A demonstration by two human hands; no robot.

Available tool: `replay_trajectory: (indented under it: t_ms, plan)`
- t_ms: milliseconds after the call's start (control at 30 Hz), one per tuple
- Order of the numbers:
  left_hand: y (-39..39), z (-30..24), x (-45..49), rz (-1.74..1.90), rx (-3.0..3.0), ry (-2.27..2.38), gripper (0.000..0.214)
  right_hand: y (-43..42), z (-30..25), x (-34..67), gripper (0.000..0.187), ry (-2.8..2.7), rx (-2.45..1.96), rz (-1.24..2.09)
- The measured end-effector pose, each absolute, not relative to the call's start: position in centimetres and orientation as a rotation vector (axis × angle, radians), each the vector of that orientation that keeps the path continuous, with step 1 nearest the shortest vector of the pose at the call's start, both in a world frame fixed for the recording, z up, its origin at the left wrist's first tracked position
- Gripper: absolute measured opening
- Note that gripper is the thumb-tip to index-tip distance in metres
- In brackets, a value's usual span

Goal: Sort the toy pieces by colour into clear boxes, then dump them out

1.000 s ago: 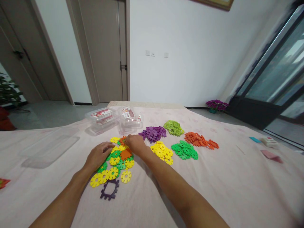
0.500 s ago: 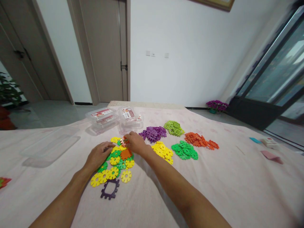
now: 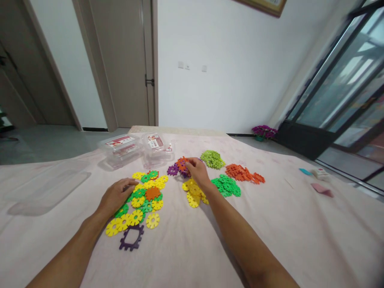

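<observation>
My right hand [image 3: 198, 173] pinches an orange interlocking plastic piece [image 3: 182, 163] just above the purple pile [image 3: 173, 170]. My left hand [image 3: 115, 196] lies with its fingers stretched out, at the left edge of a mixed heap of yellow and green notched discs [image 3: 138, 202]. On that heap rests an orange square piece [image 3: 153, 194]. A dark purple square frame [image 3: 140, 236] lies at its near end. Under my right wrist is a pile of yellow discs [image 3: 193, 199], partly hidden.
Sorted piles of lime pieces [image 3: 212, 159], green pieces [image 3: 227, 185] and orange pieces [image 3: 240, 173] lie to the right. Clear plastic boxes [image 3: 121, 147] stand at the back left, and a transparent lid or tray [image 3: 48, 188] is at far left. A pink cloth [image 3: 322, 190] lies at far right.
My right hand has moved right from the mixed heap to the purple pile, with an orange piece in its fingers. My left hand stays beside the heap. The view has shifted slightly right.
</observation>
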State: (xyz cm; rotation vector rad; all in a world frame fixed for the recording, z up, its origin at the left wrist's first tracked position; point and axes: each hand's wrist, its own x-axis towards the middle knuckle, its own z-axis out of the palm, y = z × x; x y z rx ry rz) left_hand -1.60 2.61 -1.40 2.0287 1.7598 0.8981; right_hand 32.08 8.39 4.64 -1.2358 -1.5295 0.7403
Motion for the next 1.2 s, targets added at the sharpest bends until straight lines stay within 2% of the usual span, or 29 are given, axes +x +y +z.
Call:
replay_trajectory:
  t_ms: [133, 333, 500, 567, 633, 733, 900, 967, 1100, 1200]
  plan:
    - [2.9, -1.8, -1.8, 0.896, 2.026, 1.758, 0.036, 8.0, 5.1, 39.1, 0.042, -1.206, -1.31, 0.683]
    - [2.9, -1.8, -1.8, 0.925, 2.019, 1.755, 0.036, 7.5, 4.8, 48.9, 0.045, -0.885, -1.512, 0.52]
    - [2.8, -1.7, -1.7, 0.905, 2.02, 1.761, 0.035, 7.1, 3.9, 52.0, 0.043, -0.969, -1.819, -0.068]
    - [2.8, -1.7, -1.6, 0.903, 2.017, 1.76, 0.035, 7.1, 3.7, 50.1, 0.041, -1.101, -1.797, -0.05]
    - [2.8, -1.6, -1.6, 0.9, 2.018, 1.761, 0.036, 6.9, 3.7, 46.5, 0.036, -1.299, -1.681, 0.124]
    - [2.6, -1.4, -1.5, 0.896, 2.018, 1.766, 0.036, 5.5, 4.4, 39.1, 0.026, -1.658, -1.385, 0.39]
    - [2.4, -1.0, -1.4, 0.907, 2.023, 1.767, 0.035, -0.5, 6.7, 27.6, 0.013, -2.326, -0.838, 0.652]
    - [2.4, -1.1, -1.4, 0.917, 2.023, 1.763, 0.034, -2.8, 7.0, 24.7, 0.017, -2.585, -0.637, 0.626]
    - [2.5, -1.2, -1.4, 0.953, 2.007, 1.736, 0.034, -5.2, 5.7, 21.7, 0.043, -2.879, -0.473, 0.335]
    - [2.5, -1.2, -1.4, 0.971, 1.999, 1.722, 0.034, -5.8, 4.5, 21.3, 0.044, -2.92, -0.481, 0.191]
